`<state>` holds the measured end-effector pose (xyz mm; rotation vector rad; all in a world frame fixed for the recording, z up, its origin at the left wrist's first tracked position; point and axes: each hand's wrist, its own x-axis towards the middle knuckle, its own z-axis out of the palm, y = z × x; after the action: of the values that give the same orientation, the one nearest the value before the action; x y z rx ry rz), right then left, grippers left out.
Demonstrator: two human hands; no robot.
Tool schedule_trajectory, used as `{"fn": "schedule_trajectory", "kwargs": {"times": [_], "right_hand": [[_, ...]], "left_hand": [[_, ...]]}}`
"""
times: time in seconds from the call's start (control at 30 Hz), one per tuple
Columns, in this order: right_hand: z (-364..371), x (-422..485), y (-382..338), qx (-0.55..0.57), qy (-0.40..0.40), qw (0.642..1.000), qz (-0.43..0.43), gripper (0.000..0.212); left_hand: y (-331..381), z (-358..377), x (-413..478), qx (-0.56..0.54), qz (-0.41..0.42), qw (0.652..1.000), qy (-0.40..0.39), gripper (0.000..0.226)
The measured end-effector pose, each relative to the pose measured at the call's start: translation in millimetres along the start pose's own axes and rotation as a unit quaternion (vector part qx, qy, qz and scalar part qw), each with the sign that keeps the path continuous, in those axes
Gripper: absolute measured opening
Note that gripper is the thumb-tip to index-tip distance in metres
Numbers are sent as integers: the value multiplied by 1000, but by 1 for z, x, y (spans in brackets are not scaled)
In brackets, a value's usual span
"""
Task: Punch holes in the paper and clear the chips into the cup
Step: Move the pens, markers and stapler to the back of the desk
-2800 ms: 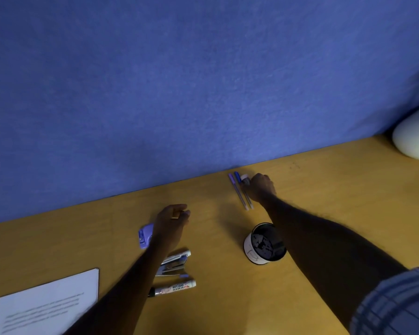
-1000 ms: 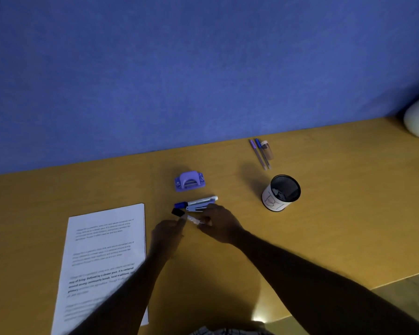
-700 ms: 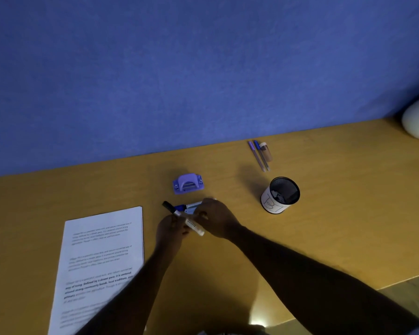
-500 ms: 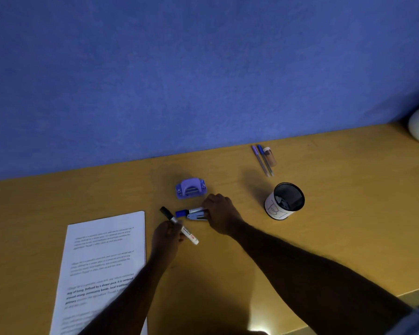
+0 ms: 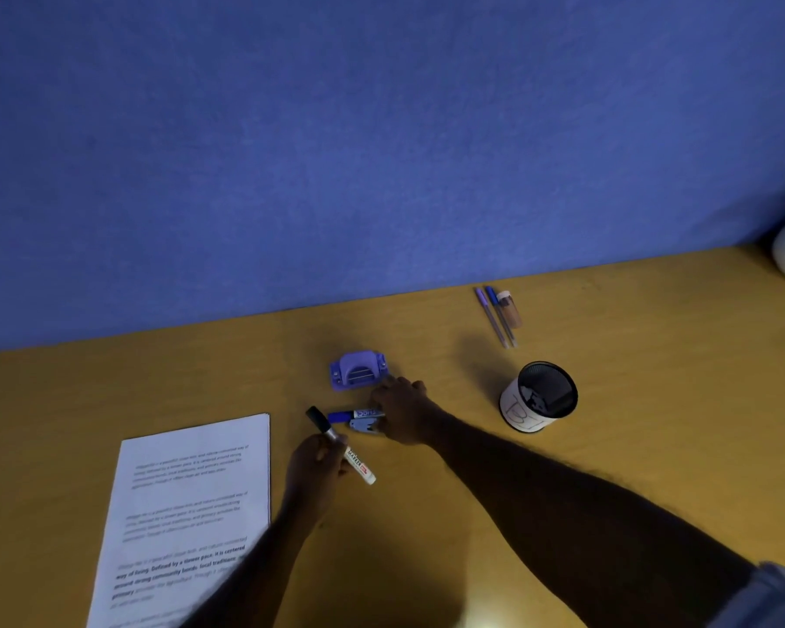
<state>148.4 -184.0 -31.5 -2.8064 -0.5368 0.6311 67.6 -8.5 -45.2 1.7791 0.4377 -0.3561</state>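
The left hand (image 5: 316,464) was clamped on a marker (image 5: 341,447); the right hand (image 5: 399,407) covered the stapler (image 5: 364,423), its finger state hidden. Punch (image 5: 358,370) sat mid-desk, paper (image 5: 187,514) near the front edge, cup (image 5: 538,396) rightward. Clearing these aside first seemed wise.

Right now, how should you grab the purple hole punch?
Grip the hole punch across its two short ends, coming down from above. It sits flat with its domed top up, and the ends look bare. The right hand is nearest, just in front of it.
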Motion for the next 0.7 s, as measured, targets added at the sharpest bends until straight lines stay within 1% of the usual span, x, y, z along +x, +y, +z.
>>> {"fn": "schedule_trajectory", "kwargs": {"times": [0.17,0.27,0.4,0.47,0.57,0.6,0.67,0.7], "right_hand": [[-5,2,0,91,5,996,3,34],[-6,-1,2,106,-3,994,-20,34],[-5,-7,6,121,31,991,-39,26],[-5,-12,9,145,52,987,-41,26],[-6,-26,7,245,97,963,-48,24],[-6,-30,7,273,111,955,-37,25],[-6,-37,3,348,111,931,12,27],[-5,-40,1,411,97,906,40,28]], "left_hand": [[4,0,0,3,6,1000,-1,15],[6,-1,1,1,4,1000,-1,15],[9,-1,3,13,10,1000,-6,18],[10,-1,3,17,16,1000,-11,18],[15,0,3,20,26,999,-39,20],[18,2,3,10,26,998,-51,20],[27,8,3,-15,27,997,-74,18],[33,12,4,-20,29,996,-81,17]]}}
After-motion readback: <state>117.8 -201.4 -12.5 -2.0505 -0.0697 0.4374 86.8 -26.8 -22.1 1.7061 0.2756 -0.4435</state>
